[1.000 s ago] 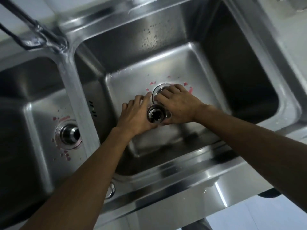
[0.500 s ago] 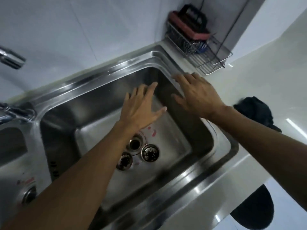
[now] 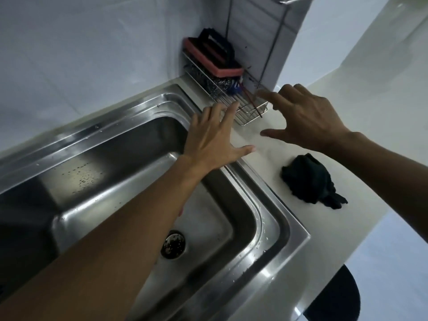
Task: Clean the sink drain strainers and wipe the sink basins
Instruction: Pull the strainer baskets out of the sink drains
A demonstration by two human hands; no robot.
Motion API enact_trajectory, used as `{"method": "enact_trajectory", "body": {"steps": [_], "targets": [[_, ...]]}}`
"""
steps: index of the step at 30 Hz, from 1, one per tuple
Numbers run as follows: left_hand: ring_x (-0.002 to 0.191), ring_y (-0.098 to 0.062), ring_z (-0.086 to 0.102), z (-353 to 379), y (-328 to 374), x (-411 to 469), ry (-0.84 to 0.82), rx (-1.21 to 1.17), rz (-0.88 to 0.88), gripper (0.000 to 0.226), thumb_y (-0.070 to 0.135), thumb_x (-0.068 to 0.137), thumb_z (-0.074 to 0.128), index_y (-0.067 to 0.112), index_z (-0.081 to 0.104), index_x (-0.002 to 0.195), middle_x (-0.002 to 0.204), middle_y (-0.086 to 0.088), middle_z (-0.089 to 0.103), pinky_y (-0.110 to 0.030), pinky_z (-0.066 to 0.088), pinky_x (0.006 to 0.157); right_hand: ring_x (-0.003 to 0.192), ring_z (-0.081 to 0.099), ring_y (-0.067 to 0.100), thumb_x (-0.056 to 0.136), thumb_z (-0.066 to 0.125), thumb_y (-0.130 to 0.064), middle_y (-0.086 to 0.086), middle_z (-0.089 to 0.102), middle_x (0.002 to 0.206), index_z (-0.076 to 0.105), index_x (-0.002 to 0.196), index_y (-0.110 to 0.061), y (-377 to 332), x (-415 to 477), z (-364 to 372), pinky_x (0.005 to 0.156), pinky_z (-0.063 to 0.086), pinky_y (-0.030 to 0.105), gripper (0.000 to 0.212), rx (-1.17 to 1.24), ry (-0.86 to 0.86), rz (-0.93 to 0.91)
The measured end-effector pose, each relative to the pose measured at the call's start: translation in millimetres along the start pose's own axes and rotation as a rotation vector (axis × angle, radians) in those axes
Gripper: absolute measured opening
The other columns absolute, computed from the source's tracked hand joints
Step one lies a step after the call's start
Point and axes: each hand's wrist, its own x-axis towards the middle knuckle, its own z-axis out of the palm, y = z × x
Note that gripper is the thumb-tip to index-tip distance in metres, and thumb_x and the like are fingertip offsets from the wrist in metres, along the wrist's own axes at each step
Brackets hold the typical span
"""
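The right basin of the steel sink (image 3: pixel 129 144) fills the lower left. A round drain strainer (image 3: pixel 173 244) lies on the basin floor, partly hidden by my left forearm. My left hand (image 3: pixel 213 140) hovers over the sink's far right rim, fingers straight and spread, holding nothing. My right hand (image 3: pixel 303 117) is in the air over the counter, fingers spread and loosely bent, empty, just in front of a wire rack (image 3: pixel 245 107). The rack holds a pink scrub pad with a black handle (image 3: pixel 215 55) and a steel scourer (image 3: pixel 220 85).
A crumpled dark cloth (image 3: pixel 310 179) lies on the pale counter (image 3: pixel 370 112) right of the sink. Tiled walls meet in the corner behind the rack. A dark round shape (image 3: pixel 338 297) sits on the floor below the counter edge.
Both hands left the strainers on the basin floor, rose out of the basin and moved right and away toward the rack. The view swung right; the left basin and faucet are out of frame.
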Motion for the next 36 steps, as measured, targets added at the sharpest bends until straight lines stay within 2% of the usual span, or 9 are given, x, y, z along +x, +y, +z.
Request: {"method": "enact_trajectory", "body": {"steps": [3, 9, 13, 19, 25, 27, 31, 34, 36], "targets": [[0.137, -0.029, 0.045, 11.8, 4.2, 1.3, 0.018, -0.051, -0.031, 0.116, 0.09, 0.076, 0.055, 0.021, 0.02, 0.163, 0.154, -0.011, 0.041, -0.046, 0.038, 0.113, 0.094, 0.055, 0.034, 0.094, 0.067, -0.05, 0.013, 0.06, 0.113, 0.042, 0.155, -0.032, 8.2, 5.6, 17.8, 0.058, 0.038, 0.034, 0.069, -0.046, 0.018, -0.05], [0.138, -0.029, 0.045, 20.1, 0.2, -1.5, 0.012, -0.076, -0.025, 0.12, 0.089, 0.076, 0.057, 0.025, 0.01, 0.166, 0.154, -0.012, 0.041, -0.048, 0.04, 0.114, 0.083, 0.055, 0.033, 0.107, 0.052, -0.042, 0.012, 0.062, 0.105, 0.054, 0.147, -0.033, 0.6, 19.8, 33.7, 0.051, 0.038, 0.032, 0.041, -0.044, 0.163, -0.099], [0.135, -0.028, 0.048, 17.4, -3.3, -8.3, 0.008, -0.06, -0.022, 0.117, 0.088, 0.078, 0.056, 0.025, 0.012, 0.166, 0.152, -0.011, 0.043, -0.049, 0.043, 0.11, 0.082, 0.054, 0.032, 0.11, 0.045, -0.04, 0.01, 0.063, 0.1, 0.056, 0.145, -0.031, -5.7, 14.2, 32.0, 0.051, 0.035, 0.031, 0.038, -0.045, 0.197, -0.112], [0.138, -0.029, 0.046, 3.3, -10.6, -36.3, -0.009, -0.078, -0.014, 0.112, 0.089, 0.081, 0.051, 0.025, 0.013, 0.165, 0.156, -0.012, 0.04, -0.05, 0.043, 0.109, 0.087, 0.058, 0.032, 0.111, 0.043, -0.04, 0.006, 0.068, 0.111, 0.06, 0.142, -0.029, -28.4, -7.1, 9.9, 0.052, 0.034, 0.029, 0.036, -0.054, 0.303, -0.057], [0.136, -0.032, 0.049, -4.7, -45.5, -140.2, -0.106, -0.104, -0.156, 0.09, 0.08, 0.096, 0.029, 0.02, 0.022, 0.162, 0.153, -0.013, 0.047, -0.051, 0.039, 0.11, 0.094, 0.06, 0.032, 0.112, 0.041, -0.036, 0.003, 0.071, 0.119, 0.059, 0.142, -0.025, -93.6, -42.5, -16.5, 0.051, 0.037, 0.031, 0.036, 0.068, 0.412, 0.058], [0.131, -0.031, 0.051, 0.3, -66.2, -190.5, -0.203, -0.037, -0.204, 0.088, 0.078, 0.095, 0.023, 0.02, 0.026, 0.161, 0.148, -0.012, 0.052, -0.049, 0.04, 0.106, 0.094, 0.06, 0.031, 0.112, 0.043, -0.033, 0.002, 0.072, 0.117, 0.061, 0.14, -0.02, -133.8, -52.9, -17.4, 0.051, 0.037, 0.029, 0.036, 0.121, 0.4, 0.053], [0.138, -0.031, 0.046, 15.7, -110.9, -267.8, -0.432, -0.013, -0.32, 0.101, 0.091, 0.084, 0.027, 0.025, 0.019, 0.161, 0.155, -0.007, 0.046, -0.053, 0.037, 0.111, 0.099, 0.062, 0.026, 0.109, 0.05, -0.032, -0.001, 0.073, 0.115, 0.065, 0.133, -0.019, -224.5, -70.6, -10.3, 0.054, 0.055, 0.04, 0.031, 0.326, 0.217, 0.005], [0.144, -0.028, 0.039, 29.8, -129.3, -298.7, -0.577, 0.015, -0.314, 0.117, 0.097, 0.07, 0.048, 0.028, 0.019, 0.16, 0.16, -0.002, 0.038, -0.054, 0.034, 0.113, 0.099, 0.064, 0.02, 0.107, 0.05, -0.036, -0.006, 0.074, 0.108, 0.067, 0.123, -0.024, -280.7, -80.1, -0.8, 0.061, 0.059, 0.041, 0.026, 0.532, 0.067, 0.039], [0.144, -0.03, 0.037, 39.7, -135.1, -311.9, -0.631, 0.039, -0.34, 0.119, 0.089, 0.067, 0.067, 0.028, 0.02, 0.158, 0.16, -0.003, 0.035, -0.054, 0.031, 0.113, 0.107, 0.064, 0.018, 0.107, 0.046, -0.04, -0.008, 0.074, 0.111, 0.065, 0.122, -0.027, -309.0, -85.2, 8.6, 0.075, 0.059, 0.044, 0.027, 0.66, -0.037, 0.094]]}}
